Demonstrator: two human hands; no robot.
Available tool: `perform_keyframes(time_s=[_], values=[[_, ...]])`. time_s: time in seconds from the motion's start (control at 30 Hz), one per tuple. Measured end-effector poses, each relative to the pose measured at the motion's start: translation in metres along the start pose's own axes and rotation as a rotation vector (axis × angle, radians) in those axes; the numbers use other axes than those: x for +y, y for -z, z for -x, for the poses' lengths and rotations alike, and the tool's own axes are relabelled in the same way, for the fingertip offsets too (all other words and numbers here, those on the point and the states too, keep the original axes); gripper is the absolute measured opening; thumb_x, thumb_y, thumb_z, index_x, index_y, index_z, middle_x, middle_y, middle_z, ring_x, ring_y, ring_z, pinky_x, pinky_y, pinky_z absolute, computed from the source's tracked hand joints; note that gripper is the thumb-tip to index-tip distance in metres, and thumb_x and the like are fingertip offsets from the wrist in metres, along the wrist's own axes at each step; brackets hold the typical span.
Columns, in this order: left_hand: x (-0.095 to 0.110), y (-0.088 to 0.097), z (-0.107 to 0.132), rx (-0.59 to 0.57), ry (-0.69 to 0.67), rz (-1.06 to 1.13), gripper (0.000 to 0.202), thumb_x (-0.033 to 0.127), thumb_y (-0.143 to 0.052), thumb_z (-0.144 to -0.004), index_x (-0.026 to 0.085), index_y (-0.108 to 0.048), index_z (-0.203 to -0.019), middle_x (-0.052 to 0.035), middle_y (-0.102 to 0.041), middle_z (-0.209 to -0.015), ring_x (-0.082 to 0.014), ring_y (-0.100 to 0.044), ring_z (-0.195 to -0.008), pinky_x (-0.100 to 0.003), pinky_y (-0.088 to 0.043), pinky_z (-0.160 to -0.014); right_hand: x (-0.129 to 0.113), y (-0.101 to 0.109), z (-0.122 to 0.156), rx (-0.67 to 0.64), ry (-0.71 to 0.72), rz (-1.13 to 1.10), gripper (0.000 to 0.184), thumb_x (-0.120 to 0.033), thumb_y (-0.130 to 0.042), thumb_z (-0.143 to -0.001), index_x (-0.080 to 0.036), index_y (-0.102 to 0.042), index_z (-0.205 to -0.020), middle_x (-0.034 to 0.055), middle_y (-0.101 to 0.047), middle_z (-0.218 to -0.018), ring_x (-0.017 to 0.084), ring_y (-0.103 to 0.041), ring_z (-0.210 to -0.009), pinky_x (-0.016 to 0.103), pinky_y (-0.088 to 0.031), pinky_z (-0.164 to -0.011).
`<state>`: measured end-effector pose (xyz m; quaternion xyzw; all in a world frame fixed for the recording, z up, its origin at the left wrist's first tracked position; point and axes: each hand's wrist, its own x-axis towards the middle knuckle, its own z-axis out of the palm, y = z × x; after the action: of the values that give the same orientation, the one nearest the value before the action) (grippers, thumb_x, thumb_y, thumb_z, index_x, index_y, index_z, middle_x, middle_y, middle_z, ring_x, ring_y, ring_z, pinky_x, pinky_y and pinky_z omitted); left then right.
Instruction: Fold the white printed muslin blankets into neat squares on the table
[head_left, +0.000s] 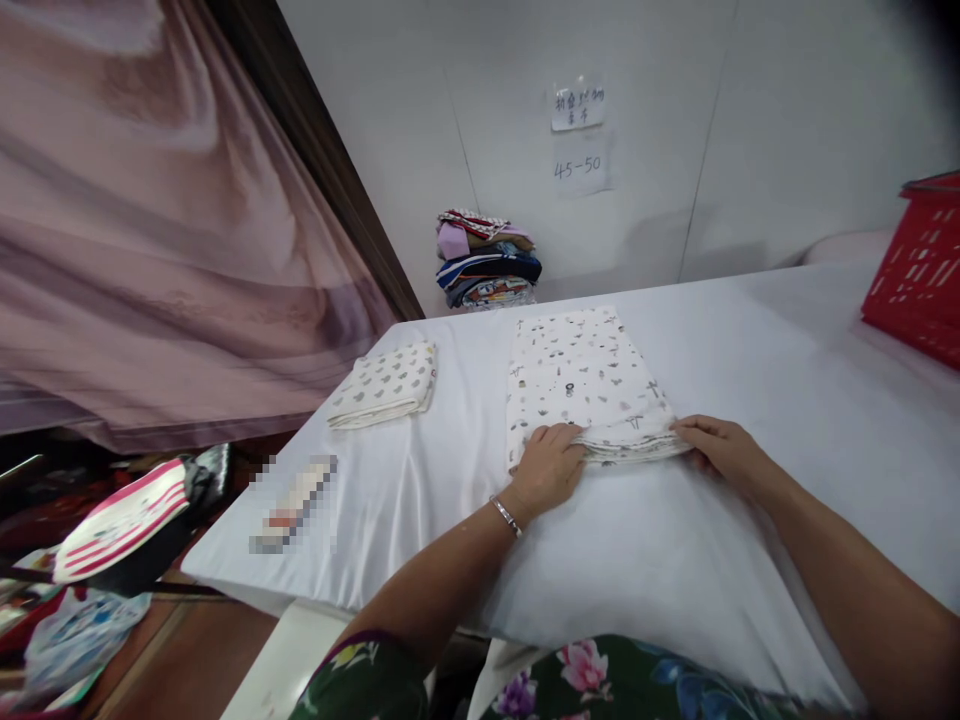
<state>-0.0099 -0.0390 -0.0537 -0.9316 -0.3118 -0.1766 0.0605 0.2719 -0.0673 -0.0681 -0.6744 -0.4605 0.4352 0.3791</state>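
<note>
A white printed cloth, folded into a long rectangle, lies on the white-covered table in front of me. My left hand grips its near left corner, fingers curled over the layered edge. At the near right corner my right hand pinches the same edge. A silver bracelet circles my left wrist. A second, smaller folded printed cloth rests to the left, apart from both hands.
A stack of folded coloured clothes sits at the table's far edge by the wall. A red plastic basket stands at the right. Paper notes hang on the wall. A pink curtain hangs on the left above clutter.
</note>
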Motion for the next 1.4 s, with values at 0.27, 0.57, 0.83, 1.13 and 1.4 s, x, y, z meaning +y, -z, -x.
perform_keyframes(time_s=[0.27,0.57,0.83,1.13,1.4], values=[[0.007,-0.011,-0.008,-0.015,0.056,-0.047,0.016,0.024,-0.047,-0.088,0.017,-0.061,-0.083,-0.0056,-0.052,-0.124,-0.0219,-0.044,-0.113,-0.039,-0.039,-0.090,0.000,-0.001,-0.001,0.003,0.004,-0.016,0.033,-0.040,-0.053,-0.075,-0.019,-0.063,-0.098,-0.0042,-0.046,-0.046,0.009,-0.041,-0.043,0.019,-0.030,-0.039],[0.013,-0.012,-0.001,0.072,-0.060,-0.034,0.025,0.012,-0.037,-0.090,0.016,-0.058,-0.078,-0.0049,-0.054,-0.120,-0.0193,-0.044,-0.114,-0.037,-0.037,-0.094,0.000,0.002,-0.003,0.060,-0.018,-0.041,0.031,-0.040,-0.056,-0.071,-0.018,-0.065,-0.090,-0.0040,-0.046,-0.043,0.009,-0.039,-0.039,0.021,-0.030,-0.038],[0.014,-0.013,-0.001,0.056,-0.080,-0.036,0.022,0.011,-0.040,-0.089,0.016,-0.059,-0.079,-0.0048,-0.055,-0.117,-0.0190,-0.045,-0.111,-0.035,-0.038,-0.091,-0.003,0.003,-0.002,0.032,-0.006,0.018,0.031,-0.039,-0.054,-0.071,-0.017,-0.065,-0.090,-0.0043,-0.045,-0.042,0.009,-0.041,-0.038,0.021,-0.031,-0.039],[0.014,-0.013,0.002,-0.029,-0.039,-0.031,0.019,0.015,-0.042,-0.089,0.019,-0.060,-0.085,-0.0041,-0.058,-0.113,-0.0187,-0.052,-0.102,-0.034,-0.042,-0.084,0.000,0.009,-0.005,-0.052,-0.017,0.065,0.025,-0.035,-0.053,-0.073,-0.018,-0.064,-0.087,-0.0032,-0.048,-0.046,0.010,-0.044,-0.043,0.021,-0.032,-0.041],[0.013,-0.009,-0.003,-0.037,-0.021,0.078,0.011,0.018,-0.043,-0.089,0.017,-0.054,-0.087,-0.0052,-0.063,-0.100,-0.0176,-0.057,-0.095,-0.033,-0.044,-0.082,-0.010,0.017,0.003,-0.141,-0.070,0.134,0.029,-0.037,-0.051,-0.074,-0.019,-0.064,-0.092,-0.0018,-0.052,-0.045,0.009,-0.039,-0.040,0.020,-0.025,-0.038]])
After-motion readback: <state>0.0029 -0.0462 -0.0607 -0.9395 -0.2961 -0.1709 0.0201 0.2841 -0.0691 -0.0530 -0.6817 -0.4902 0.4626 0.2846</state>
